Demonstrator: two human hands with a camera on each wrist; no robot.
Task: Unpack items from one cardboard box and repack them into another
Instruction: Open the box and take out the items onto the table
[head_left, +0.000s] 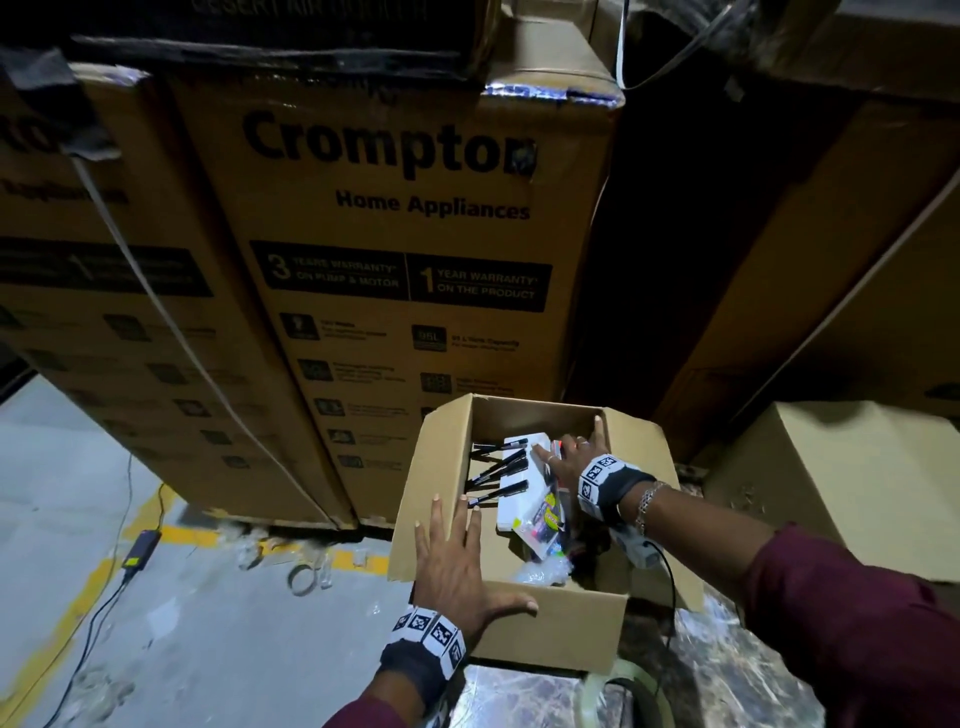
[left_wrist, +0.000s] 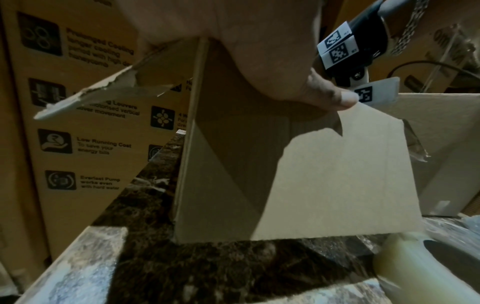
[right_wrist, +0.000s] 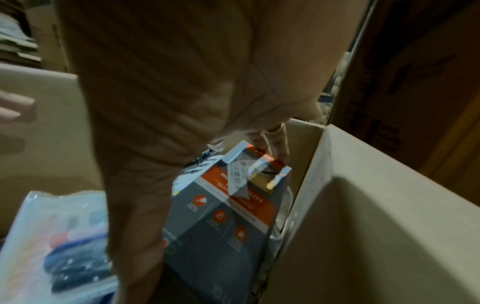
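Meanwhile the left hand (head_left: 457, 561) lay flat, fingers straight, on the left flap of the open cardboard box (head_left: 566, 629) standing on the marbled surface (left_wrist: 233, 267). Inside, the right hand (head_left: 571, 452) reached down, fingertips (right_wrist: 281, 144) pinching a grey-and-orange packet (right_wrist: 221, 222) beside loose black pens (head_left: 498, 467).

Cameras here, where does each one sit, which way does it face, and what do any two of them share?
Head: worn high, looking forward and down into the open cardboard box; both hands and sleeves show.
Left wrist: low beside the box, facing its outer corner; left hand on the rim.
Right wrist: inside the box, looking down along the fingers at an orange-grey package.
Shared: head and left wrist both show the box's outside and the right wristband.
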